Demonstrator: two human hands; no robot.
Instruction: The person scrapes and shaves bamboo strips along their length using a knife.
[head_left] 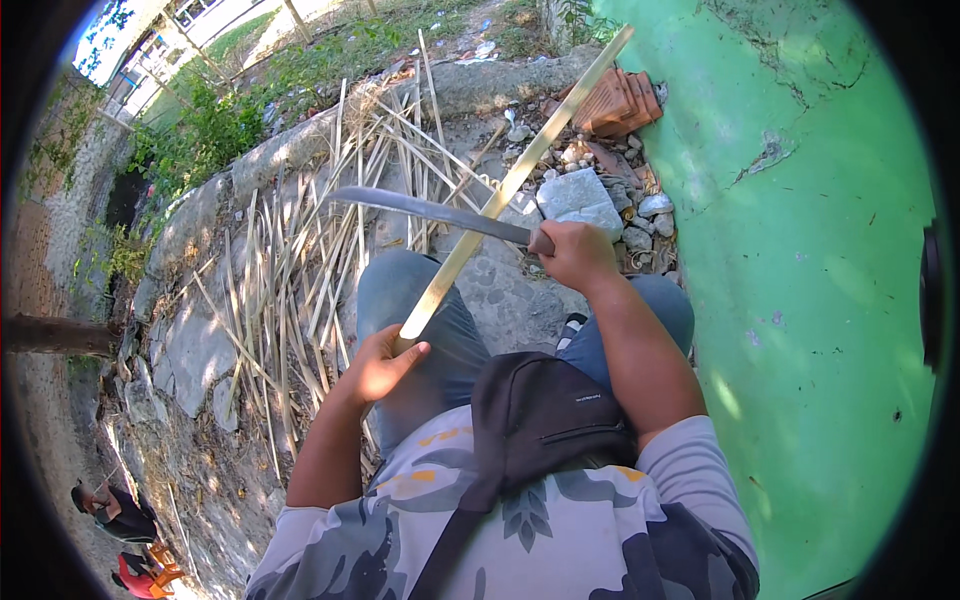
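- Well, in the head view we see the green surface running along our right, its edge meeting a strip of rubble with stacked red bricks and a pale block.
- On our left, a loose heap of thin strips lies over the grey ground, up to a low stone edging; our working room is the space above and between our bent knees.
- The long pale strip starts in our left hand and slants away up to the right, its far end over the bricks.
- The curved blade crosses that strip around its middle, tip pointing left; whether they touch, we cannot tell.
- Our left hand is closed round the strip's near end, thumb along it, near our left thigh.
- Our right hand is wrapped round the blade's handle, forearm reaching forward and bent inward above our right leg.
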